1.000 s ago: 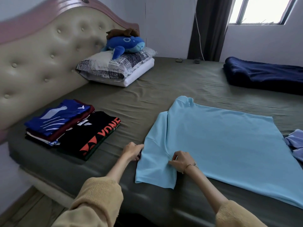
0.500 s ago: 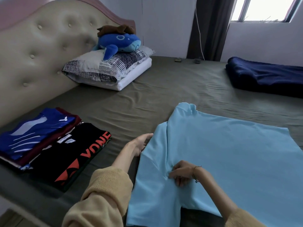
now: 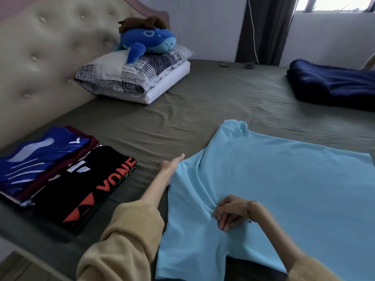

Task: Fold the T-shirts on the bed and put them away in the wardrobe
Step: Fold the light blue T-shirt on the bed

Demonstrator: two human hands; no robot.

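A light blue T-shirt [image 3: 274, 179] lies spread flat on the olive bed sheet [image 3: 182, 118], collar towards the headboard. My left hand [image 3: 171, 166] is at the shirt's left shoulder edge, fingers straight and partly tucked under the fabric. My right hand [image 3: 231, 212] rests on the shirt near the sleeve's armpit, fingers curled and pinching a fold of cloth. Folded shirts lie at the left: a black one with orange letters [image 3: 85, 185], and a blue one [image 3: 40, 155] on top of a maroon one.
A padded headboard [image 3: 40, 57] runs along the left. Two pillows [image 3: 138, 78] with a blue plush toy [image 3: 148, 40] sit at the back. A folded navy blanket [image 3: 332, 86] lies at the far right. The bed's near edge drops to the floor at bottom left.
My left hand slid forward along the shirt's left edge from the sleeve hem to the shoulder. My right hand stayed pinching at the armpit. The view moved closer to the bed.
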